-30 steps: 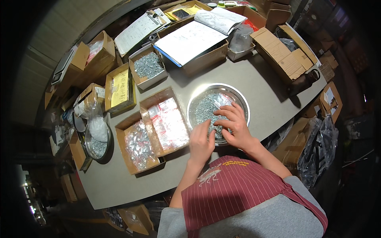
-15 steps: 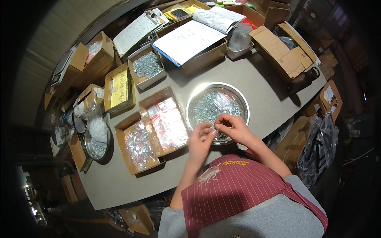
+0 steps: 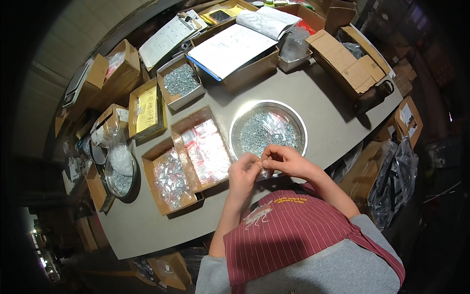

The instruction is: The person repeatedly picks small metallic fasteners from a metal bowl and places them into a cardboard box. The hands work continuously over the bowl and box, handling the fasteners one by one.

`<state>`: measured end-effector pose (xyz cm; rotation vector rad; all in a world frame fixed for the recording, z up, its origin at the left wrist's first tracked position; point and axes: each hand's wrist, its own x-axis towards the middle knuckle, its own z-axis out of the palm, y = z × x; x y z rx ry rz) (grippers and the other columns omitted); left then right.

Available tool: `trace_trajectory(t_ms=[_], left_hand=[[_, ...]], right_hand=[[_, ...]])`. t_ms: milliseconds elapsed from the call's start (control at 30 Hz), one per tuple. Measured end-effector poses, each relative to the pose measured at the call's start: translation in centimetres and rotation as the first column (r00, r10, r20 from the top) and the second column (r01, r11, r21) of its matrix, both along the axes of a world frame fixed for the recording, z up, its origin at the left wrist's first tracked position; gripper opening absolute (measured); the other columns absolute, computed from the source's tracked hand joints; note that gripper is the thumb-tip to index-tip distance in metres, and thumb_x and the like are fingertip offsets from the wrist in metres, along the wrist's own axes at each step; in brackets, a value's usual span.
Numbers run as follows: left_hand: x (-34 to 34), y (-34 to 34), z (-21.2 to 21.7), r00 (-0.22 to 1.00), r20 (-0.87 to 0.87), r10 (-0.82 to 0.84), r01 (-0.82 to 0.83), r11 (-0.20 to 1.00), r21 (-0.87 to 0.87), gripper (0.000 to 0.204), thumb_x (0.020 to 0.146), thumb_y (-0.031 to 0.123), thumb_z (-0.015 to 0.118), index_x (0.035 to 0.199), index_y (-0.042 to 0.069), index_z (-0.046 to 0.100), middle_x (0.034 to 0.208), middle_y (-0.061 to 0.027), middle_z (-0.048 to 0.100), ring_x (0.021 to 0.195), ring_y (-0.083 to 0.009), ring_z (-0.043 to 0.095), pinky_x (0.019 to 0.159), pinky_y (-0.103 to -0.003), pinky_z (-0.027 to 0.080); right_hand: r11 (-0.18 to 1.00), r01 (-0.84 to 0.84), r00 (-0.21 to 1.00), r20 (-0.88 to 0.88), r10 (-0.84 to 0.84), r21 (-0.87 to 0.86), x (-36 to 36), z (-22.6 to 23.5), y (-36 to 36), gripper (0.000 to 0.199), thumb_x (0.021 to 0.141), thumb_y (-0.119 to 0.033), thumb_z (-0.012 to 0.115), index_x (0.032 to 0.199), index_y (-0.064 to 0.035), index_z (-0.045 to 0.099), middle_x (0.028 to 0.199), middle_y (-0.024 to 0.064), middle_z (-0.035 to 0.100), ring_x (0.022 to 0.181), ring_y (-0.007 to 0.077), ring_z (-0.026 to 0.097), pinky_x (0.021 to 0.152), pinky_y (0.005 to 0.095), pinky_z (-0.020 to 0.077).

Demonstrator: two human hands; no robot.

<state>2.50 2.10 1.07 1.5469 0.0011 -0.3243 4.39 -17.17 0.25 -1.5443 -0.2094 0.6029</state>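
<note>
1. I see my left hand (image 3: 244,172) and my right hand (image 3: 284,160) close together, just in front of the metal bowl (image 3: 237,128) on the counter (image 3: 323,105).
2. Both hands pinch a tiny clear bag (image 3: 263,171) between them. The fingers are shut tight on it, not spread wide.
3. The little bag sits at the near rim of the bowl, just above my striped apron (image 3: 298,230).
4. I think the bag is very light, soft and floppy. It looks thin and slick, so it could slip out. I would hold it by its top edge with my fingertips.
5. The bowl is full of small shiny screws (image 3: 267,130). They look hard and a bit heavy in a pile, and they may roll away. I cannot tell if any are in the bag yet.
6. Left of the bowl are two open cardboard boxes. The nearer box of red-marked bags (image 3: 208,152) touches the box of filled bags (image 3: 169,176) beside it.
</note>
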Motion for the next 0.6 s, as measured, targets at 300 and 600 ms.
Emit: trace_trajectory(t_ms=[300,600], left_hand=[[-0.4,-0.2,-0.5,0.998,-0.038,0.051,-0.058,0.981,-0.187,0.007,0.089,0.008,0.062,0.086,0.002,0.062,0.073,0.0010,0.059,0.065,-0.0054,0.051,0.058,-0.021,0.038],[0.9,6.4,-1.3,0.692,0.118,0.712,-0.695,0.701,-0.161,0.011,0.092,0.017,0.064,0.091,0.006,0.062,0.077,0.0003,0.056,0.068,-0.0089,0.052,0.062,-0.024,0.043]], right_hand=[[0.999,-0.034,0.980,-0.196,0.032,-0.007,0.5,0.5,0.0,0.014,0.090,-0.017,0.063,0.091,-0.0031,0.064,0.079,0.0001,0.062,0.070,0.0074,0.056,0.060,0.0244,0.0451],[0.896,0.316,0.944,0.198,-0.264,-0.311,1.8,-1.3,-1.9,0.009,0.085,-0.010,0.060,0.085,-0.0015,0.064,0.076,0.0069,0.063,0.069,0.0183,0.062,0.062,0.0312,0.0489]])
